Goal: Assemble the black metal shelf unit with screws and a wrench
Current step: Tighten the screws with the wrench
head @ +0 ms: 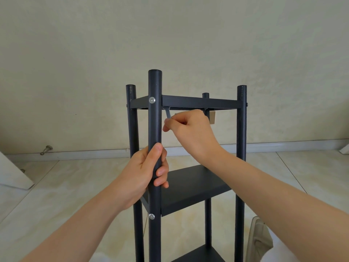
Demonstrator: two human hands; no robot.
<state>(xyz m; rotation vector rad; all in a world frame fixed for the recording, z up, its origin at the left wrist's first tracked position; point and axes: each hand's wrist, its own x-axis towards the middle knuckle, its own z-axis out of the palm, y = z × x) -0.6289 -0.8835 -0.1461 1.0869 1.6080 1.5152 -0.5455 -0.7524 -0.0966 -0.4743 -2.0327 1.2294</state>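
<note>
The black metal shelf unit (200, 102) stands upright in front of me, with tubular posts and flat shelves at three levels. My left hand (149, 167) grips the nearest post (154, 120) between the top and middle shelf. My right hand (188, 127) pinches a flat grey wrench (167, 112) whose upper end sits under the top shelf's near corner, just behind that post. A silver screw head (152, 100) shows on the post at top-shelf height, and another screw head (151, 216) lower down at the middle shelf (196, 188).
A pale wall rises behind the shelf, with a skirting board along the tiled floor. A metal door stop (46, 149) sticks out of the wall at lower left. A white panel (13, 173) leans at far left. A pale object (258, 237) lies on the floor at lower right.
</note>
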